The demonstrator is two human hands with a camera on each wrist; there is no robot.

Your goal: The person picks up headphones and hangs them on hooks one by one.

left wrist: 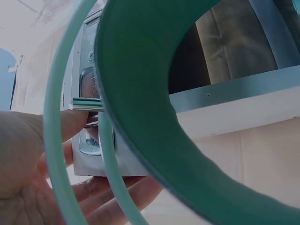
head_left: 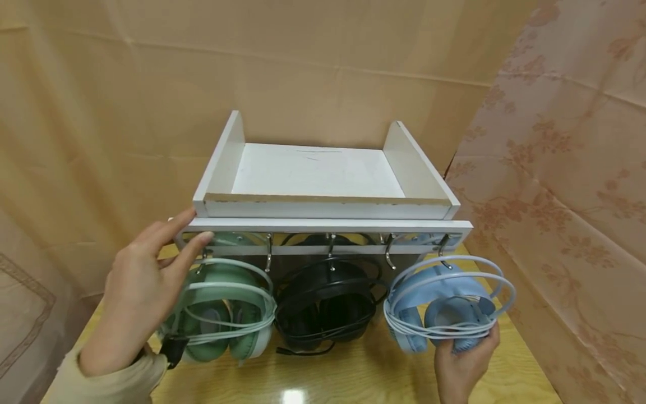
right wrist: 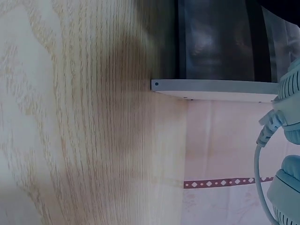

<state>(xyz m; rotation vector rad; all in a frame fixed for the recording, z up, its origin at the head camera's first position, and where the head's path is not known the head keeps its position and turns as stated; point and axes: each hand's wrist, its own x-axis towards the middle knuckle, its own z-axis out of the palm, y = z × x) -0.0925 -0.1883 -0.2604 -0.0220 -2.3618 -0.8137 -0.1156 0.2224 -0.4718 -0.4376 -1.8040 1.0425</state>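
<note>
My left hand (head_left: 143,275) grips the left end of a white shelf rack (head_left: 323,210), thumb on the front rail and fingers behind it. Green headphones (head_left: 219,275) with a looped pale cable hang close by that hand; their headband (left wrist: 131,79) crosses the left wrist view. At the right end, light blue headphones (head_left: 421,289) hang on a hook (head_left: 444,247). My right hand (head_left: 464,365) holds their lower ear cup from below, its fingers partly hidden by the cup. The right wrist view shows the blue ear cups (right wrist: 288,187) at its edge, but not the hand.
Black headphones (head_left: 328,280) with a boom microphone hang from the middle hook. Two other metal hooks (head_left: 269,255) stick out between the headphones. The rack stands on a wood-grain table (head_left: 353,381), with a beige cloth (head_left: 323,67) behind and a floral cloth (head_left: 570,168) at the right.
</note>
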